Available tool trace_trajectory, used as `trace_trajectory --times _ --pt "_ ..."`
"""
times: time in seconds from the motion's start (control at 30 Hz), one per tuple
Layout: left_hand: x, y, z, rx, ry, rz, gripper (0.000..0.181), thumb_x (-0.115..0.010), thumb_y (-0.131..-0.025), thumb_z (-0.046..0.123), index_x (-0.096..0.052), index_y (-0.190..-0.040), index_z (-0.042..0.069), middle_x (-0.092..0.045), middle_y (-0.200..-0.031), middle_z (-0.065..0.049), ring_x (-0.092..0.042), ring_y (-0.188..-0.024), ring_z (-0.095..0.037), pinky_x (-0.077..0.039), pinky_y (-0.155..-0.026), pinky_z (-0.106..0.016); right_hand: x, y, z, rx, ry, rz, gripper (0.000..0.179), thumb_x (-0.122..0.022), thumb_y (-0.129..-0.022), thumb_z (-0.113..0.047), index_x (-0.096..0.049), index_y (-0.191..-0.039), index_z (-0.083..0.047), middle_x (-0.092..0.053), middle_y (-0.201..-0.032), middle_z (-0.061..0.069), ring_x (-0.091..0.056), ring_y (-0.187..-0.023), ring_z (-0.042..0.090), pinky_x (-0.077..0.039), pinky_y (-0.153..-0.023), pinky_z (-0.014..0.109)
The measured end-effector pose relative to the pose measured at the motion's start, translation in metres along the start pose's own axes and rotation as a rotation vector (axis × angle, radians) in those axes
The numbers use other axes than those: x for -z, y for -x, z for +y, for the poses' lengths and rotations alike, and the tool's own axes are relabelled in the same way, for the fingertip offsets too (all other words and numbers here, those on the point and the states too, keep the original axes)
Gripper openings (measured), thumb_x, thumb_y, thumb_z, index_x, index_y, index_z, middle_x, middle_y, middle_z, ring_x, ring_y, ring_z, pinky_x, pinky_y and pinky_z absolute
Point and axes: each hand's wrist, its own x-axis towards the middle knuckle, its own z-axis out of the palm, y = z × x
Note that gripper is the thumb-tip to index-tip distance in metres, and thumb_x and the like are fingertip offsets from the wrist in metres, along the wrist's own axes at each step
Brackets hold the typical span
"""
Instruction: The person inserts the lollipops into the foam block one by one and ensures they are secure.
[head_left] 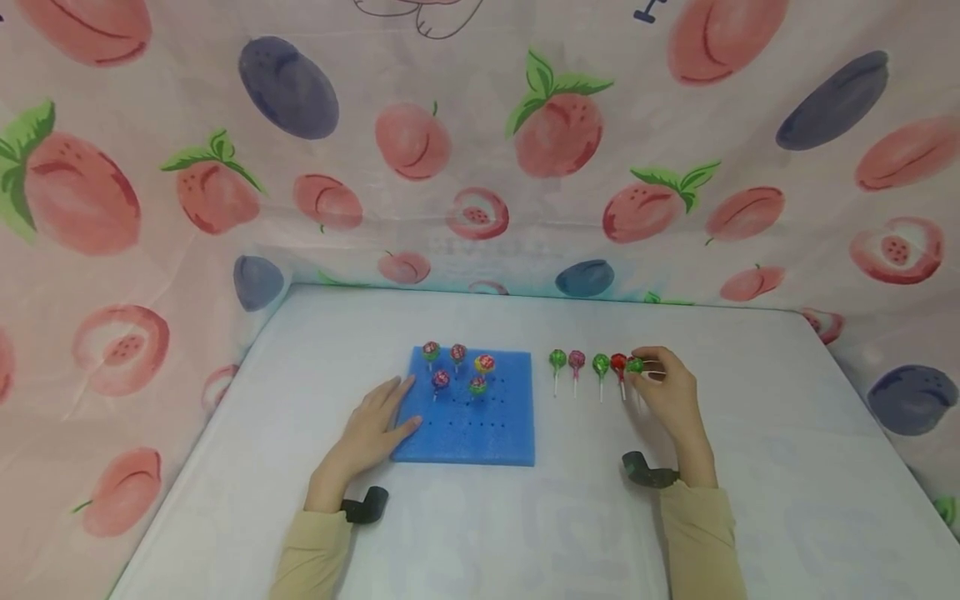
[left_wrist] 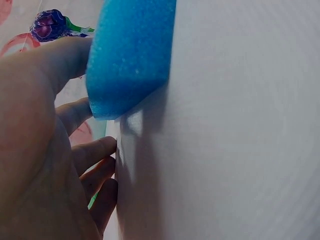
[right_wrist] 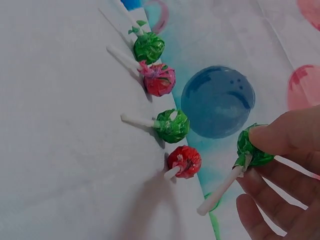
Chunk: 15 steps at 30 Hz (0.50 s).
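L hand [head_left: 367, 429] lies relaxed on the left edge of the blue foam board [head_left: 465, 443], prob steadying it. R hand [head_left: 670, 396] pinches a green-wrapped lollipop [right_wrist: 245, 148] by the head, right of the rest, so the stick's free. 4 other lollipops [head_left: 601, 365] lie btwn hand & board, sticks nearside, prob for easy grabbing; 5 standing lollipops [head_left: 441, 379] sit in the foam, prob propped by their sticks.

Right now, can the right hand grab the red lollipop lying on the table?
Probably not without freeing up first: the right hand is pinching a green lollipop. Otherwise the way looks free; the red lollipop lies close by, with nothing visible between.
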Motion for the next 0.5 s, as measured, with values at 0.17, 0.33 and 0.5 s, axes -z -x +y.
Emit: trace_trajectory --times 0.17,0.33,0.5 --pt "0.0 -0.001 0.0 0.003 -0.005 -0.005 0.069 -0.052 -0.097 0.042 -0.023 -0.154 0.017 -0.022 -0.159 -0.018 -0.017 -0.147 -0.042 -0.018 -0.114 -0.067 -0.003 0.002 -0.005 0.03 -0.015 0.017 0.03 -0.065 -0.086 0.003 -0.059 -0.115 0.003 -0.063 -0.114 0.025 -0.06 -0.106 0.041 -0.047 -0.095 0.053" --pt "-0.001 -0.002 -0.001 0.004 -0.005 -0.007 0.069 -0.052 -0.097 0.042 -0.022 -0.154 0.017 -0.022 -0.159 -0.018 -0.018 -0.147 -0.042 -0.018 -0.115 -0.066 -0.009 0.002 -0.012 0.048 -0.039 0.001 0.03 -0.065 -0.085 0.004 -0.059 -0.114 0.002 -0.064 -0.113 0.023 -0.061 -0.105 0.038 -0.047 -0.093 0.05" --pt "-0.002 -0.002 -0.001 0.007 -0.002 -0.002 0.069 -0.053 -0.097 0.041 -0.023 -0.154 0.017 -0.023 -0.159 -0.019 -0.018 -0.147 -0.042 -0.019 -0.114 -0.066 -0.014 0.003 -0.018 0.066 -0.048 -0.023 0.029 -0.065 -0.084 0.003 -0.06 -0.113 0.0 -0.064 -0.113 0.02 -0.061 -0.104 0.034 -0.048 -0.092 0.047"
